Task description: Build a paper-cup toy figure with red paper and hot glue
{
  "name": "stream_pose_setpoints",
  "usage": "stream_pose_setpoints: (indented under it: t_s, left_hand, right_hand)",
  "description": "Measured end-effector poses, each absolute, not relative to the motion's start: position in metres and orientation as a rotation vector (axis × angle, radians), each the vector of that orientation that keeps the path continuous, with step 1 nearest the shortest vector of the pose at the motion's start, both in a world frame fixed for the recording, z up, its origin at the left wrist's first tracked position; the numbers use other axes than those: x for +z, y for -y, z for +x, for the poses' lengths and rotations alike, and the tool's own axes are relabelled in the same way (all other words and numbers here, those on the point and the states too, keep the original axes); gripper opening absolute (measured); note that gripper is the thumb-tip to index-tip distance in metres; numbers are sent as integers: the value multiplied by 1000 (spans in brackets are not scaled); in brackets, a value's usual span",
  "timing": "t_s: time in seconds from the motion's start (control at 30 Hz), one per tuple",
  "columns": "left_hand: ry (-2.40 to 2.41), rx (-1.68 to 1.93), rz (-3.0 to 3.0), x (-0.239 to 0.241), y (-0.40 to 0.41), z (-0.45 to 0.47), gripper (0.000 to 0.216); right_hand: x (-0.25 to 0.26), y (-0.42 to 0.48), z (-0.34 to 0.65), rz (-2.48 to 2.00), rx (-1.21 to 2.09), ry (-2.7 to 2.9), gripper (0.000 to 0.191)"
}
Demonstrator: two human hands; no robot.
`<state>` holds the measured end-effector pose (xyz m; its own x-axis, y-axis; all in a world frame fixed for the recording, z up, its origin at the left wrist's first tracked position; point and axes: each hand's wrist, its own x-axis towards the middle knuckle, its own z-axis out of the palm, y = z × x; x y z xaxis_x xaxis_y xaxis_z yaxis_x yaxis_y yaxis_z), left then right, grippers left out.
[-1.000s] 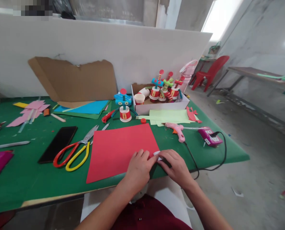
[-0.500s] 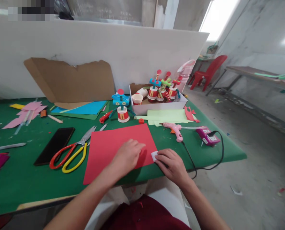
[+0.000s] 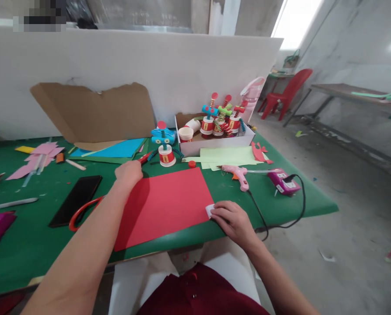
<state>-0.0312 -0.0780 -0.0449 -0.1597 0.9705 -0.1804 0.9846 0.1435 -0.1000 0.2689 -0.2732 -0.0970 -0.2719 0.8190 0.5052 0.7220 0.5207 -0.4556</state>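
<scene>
- Left hand (image 3: 128, 173) is reaching over the far-left corner of the red sheet (image 3: 169, 205), just above the scissors (image 3: 81, 213); its fingers are curling under, grip not discernible.
- Right hand (image 3: 232, 220) is resting at the near-right corner, fingers together, tips touching a white slip (image 3: 210, 210).
- The sheet is lying flat on the green bench (image 3: 34, 245).

The flat red paper sheet (image 3: 169, 203) lies low on the green table (image 3: 34, 249), so a hand can pass freely above it. On its left, the left hand (image 3: 128, 173) and forearm cross over the red-handled scissors (image 3: 80, 214), beside the black phone (image 3: 76, 200). Behind it stand a paper-cup robot figure (image 3: 165, 148) and a white cardboard box (image 3: 215, 145). On the right, the pink glue gun (image 3: 236, 174) and black cable (image 3: 280, 224) hem in the right hand (image 3: 231, 218). Bare green lies open at the near left.
</scene>
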Motion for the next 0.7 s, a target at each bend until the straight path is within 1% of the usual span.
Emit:
stream_pose_setpoints:
  t_s: [0.1, 0.2, 0.3, 0.4, 0.5, 0.57, 0.63, 0.7]
  left_hand:
    - [-2291, -215, 2002, -42, 82, -36, 30]
    - [-2303, 24, 1986, -37, 89, -42, 26]
    - [-2317, 363, 1962, -31, 99, -49, 24]
    - [-2225, 779, 2038, -23, 115, -55, 21]
    - [-2003, 1234, 2229, -12, 136, -53, 24]
    - [-1769, 1467, 2236, -8, 149, -45, 29]
    - [-1497, 1527, 2061, -7, 159, -30, 34]
    - [-1259, 1406, 1762, -9, 164, -12, 29]
  right_hand:
    - [-95, 274, 268, -1246, 190, 2035, 19]
    - [-93, 274, 268, -1250, 228, 2024, 21]
    - [-91, 275, 267, -1265, 267, 2014, 21]
    - [-89, 276, 267, -1269, 266, 2010, 20]
    - [-89, 276, 266, -1271, 253, 2006, 20]
    - [-90, 276, 266, -1267, 239, 2008, 19]
    - [-92, 276, 266, -1260, 217, 2012, 18]
    - [-93, 275, 266, -1244, 189, 2010, 17]
